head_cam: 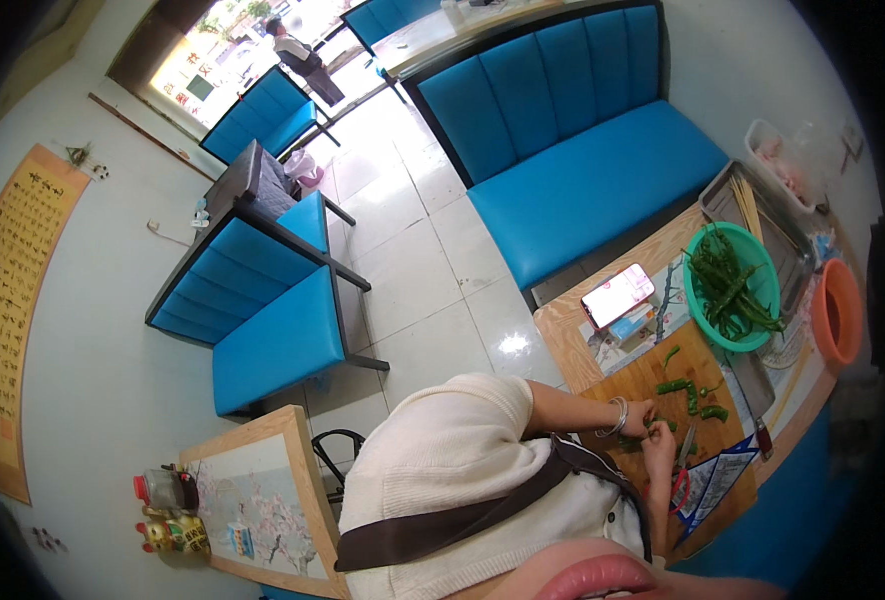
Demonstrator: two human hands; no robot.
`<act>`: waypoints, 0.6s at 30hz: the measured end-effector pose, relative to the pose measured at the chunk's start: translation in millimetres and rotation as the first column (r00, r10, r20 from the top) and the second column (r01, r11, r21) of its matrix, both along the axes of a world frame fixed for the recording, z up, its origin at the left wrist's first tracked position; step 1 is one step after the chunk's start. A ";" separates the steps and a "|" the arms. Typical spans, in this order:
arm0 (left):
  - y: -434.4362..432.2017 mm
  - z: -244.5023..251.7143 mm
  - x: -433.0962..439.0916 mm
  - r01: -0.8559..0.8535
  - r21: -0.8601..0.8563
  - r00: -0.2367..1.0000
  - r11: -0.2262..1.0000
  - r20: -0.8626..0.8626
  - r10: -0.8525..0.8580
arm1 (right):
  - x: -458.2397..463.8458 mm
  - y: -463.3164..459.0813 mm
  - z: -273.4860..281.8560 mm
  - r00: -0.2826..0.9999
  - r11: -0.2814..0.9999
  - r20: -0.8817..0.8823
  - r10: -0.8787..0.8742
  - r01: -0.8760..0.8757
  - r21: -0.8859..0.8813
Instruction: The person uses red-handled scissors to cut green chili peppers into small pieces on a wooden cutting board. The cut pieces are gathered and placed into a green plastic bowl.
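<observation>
My left hand (638, 417), with silver bangles at the wrist, pinches a piece of green chili pepper (664, 425) over a wooden cutting board (607, 391). Close against it, my right hand (660, 447) has its fingers on the same pepper; its grip is partly hidden. Red-handled scissors (684, 480) lie on the board beside my right forearm, blades pointing away from me. Several cut pepper pieces (691, 397) are spread over the board's far part. Beyond the board stands a green plastic basin (769, 289) full of whole green peppers (727, 281).
A cleaver (754, 386) lies past the board, near a blue printed sheet (712, 480). A lit smartphone (618, 297) leans by a tissue pack (630, 324). Bamboo skewers (746, 202) rest in a metal tray (795, 259), near an orange bowl (836, 330). Blue benches (592, 187) stand alongside.
</observation>
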State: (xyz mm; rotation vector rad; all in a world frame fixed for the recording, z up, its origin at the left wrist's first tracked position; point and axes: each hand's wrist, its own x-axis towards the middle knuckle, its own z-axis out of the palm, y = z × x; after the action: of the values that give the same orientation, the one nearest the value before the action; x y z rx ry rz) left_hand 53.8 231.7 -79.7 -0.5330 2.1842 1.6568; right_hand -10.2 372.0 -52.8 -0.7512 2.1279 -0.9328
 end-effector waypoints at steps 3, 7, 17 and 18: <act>-1.8 -4.2 -3.5 0.040 -0.022 0.998 0.999 0.046 -0.039 | -0.1 5.1 -20.1 0.995 0.990 0.091 -0.040 0.052 -0.132; -2.3 -9.0 -5.3 0.083 -0.036 0.984 0.996 0.162 -0.076 | 3.0 11.1 -35.6 0.992 0.948 0.046 -0.118 0.126 -0.291; -23.1 -13.1 14.3 -0.144 -0.047 0.976 0.989 0.158 0.149 | 1.7 57.8 -15.7 0.872 0.925 0.411 -0.266 0.351 -0.145; -23.0 -14.7 14.8 -0.141 -0.030 0.980 0.990 0.134 0.144 | 3.8 60.0 -17.0 0.886 0.950 0.382 -0.263 0.307 -0.059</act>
State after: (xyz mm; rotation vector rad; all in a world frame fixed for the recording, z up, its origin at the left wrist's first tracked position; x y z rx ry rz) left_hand 68.6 208.7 -94.5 -0.8013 2.1097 1.6175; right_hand -6.4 432.0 -69.8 -0.2824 1.8840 -1.2574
